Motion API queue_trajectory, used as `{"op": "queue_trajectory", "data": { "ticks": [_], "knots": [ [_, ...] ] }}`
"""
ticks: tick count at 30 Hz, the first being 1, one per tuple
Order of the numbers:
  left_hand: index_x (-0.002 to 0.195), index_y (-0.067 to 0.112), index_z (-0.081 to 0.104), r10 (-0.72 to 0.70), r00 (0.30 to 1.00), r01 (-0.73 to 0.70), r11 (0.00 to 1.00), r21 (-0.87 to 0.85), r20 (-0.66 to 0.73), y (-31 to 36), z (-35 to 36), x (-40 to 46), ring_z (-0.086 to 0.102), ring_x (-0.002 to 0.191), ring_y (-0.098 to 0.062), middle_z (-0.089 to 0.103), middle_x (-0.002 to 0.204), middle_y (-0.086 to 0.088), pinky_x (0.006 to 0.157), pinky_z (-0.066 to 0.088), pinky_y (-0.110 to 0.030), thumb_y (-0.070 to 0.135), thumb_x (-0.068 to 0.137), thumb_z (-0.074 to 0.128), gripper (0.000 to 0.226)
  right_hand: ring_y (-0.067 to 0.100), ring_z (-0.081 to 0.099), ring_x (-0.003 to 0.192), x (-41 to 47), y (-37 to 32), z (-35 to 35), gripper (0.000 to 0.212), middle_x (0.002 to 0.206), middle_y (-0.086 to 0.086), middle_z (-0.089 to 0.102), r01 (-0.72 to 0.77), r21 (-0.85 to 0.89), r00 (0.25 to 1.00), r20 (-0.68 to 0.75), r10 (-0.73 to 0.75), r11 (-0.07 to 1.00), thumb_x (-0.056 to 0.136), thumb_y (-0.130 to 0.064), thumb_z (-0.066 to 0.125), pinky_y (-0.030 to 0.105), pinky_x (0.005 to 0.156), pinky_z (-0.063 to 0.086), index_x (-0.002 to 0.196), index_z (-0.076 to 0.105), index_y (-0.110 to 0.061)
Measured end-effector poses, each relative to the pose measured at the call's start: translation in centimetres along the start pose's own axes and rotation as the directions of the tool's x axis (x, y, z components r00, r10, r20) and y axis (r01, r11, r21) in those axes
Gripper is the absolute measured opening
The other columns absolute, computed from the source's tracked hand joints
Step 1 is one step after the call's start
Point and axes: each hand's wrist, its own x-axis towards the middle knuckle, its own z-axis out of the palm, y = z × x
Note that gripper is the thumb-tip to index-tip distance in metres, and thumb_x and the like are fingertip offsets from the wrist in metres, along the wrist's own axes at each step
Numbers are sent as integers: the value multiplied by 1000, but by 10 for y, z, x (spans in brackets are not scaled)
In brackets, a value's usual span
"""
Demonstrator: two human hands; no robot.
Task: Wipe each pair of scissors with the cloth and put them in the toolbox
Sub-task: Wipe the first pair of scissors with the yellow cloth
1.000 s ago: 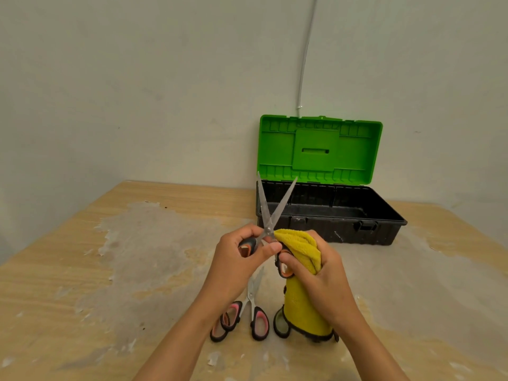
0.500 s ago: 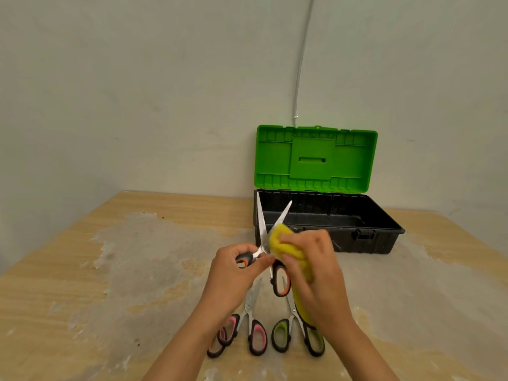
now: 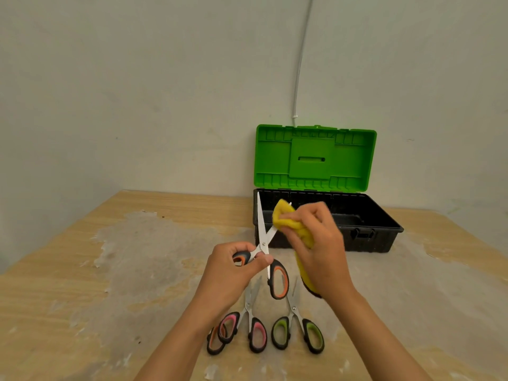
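Yellow cloth (image 3: 294, 225): pinched by right hand (image 3: 320, 248) around one blade.
Orange-handled scissors (image 3: 268, 259): blades apart, gripped by left hand (image 3: 229, 273).
Toolbox (image 3: 384, 232): open; lettering, if any, unreadable.

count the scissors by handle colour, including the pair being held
Orange handles: 2, one pair in the left hand at, one half-hidden under that arm at
Pink handles: 1
Green handles: 1
Total: 4 pairs
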Motion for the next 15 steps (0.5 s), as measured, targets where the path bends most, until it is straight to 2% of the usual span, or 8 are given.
{"op": "queue_trajectory", "data": {
  "ticks": [2,5,7,10,13,15],
  "knots": [
    [77,11,70,-7,1000,7,1000,2,-5,0,0,1,34,36,-4,44,48,12,44,27,-16,26,77,75,16,-1,47,87,4,-3,0,19,99,-7,48,-48,12,998,-51,48,999,85,-22,69,6,76,39,101,69,-12],
    [89,9,70,-33,998,32,999,-18,-61,-1,-3,8,37,45,-4,47,60,8,47,30,-19,33,74,78,30,0,50,94,-12,-16,6,21,100,-7,50,32,83,997,68,-37,996,85,-22,68,9,78,43,103,68,-12],
    [86,9,70,-31,998,31,999,-10,-58,0,-5,8,38,42,-4,48,57,9,46,30,-18,31,75,77,26,1,52,95,-18,-15,7,21,100,-8,50,50,116,990,123,-65,992,86,-25,65,11,78,44,103,69,-14],
    [73,15,70,-12,1000,13,999,53,-14,3,-4,1,40,36,-2,47,45,14,46,30,-15,26,79,74,12,-4,49,93,-2,-1,3,17,98,-9,50,-68,74,998,9,68,995,84,-27,67,6,76,40,99,69,-19],
    [74,19,71,-7,1000,9,997,79,-26,4,-3,-1,44,38,-1,52,52,13,49,32,-17,27,79,73,10,-8,49,92,15,5,-4,16,98,-5,52,-187,64,974,-119,193,980,86,-25,68,2,76,37,99,70,-17],
    [79,20,72,-23,997,30,994,101,-68,3,-5,2,44,41,-3,56,60,9,50,34,-17,29,78,74,10,-5,51,93,14,0,-9,15,100,-3,55,-145,92,981,-118,155,985,87,-25,67,4,77,39,100,69,-18]
  ]
}}
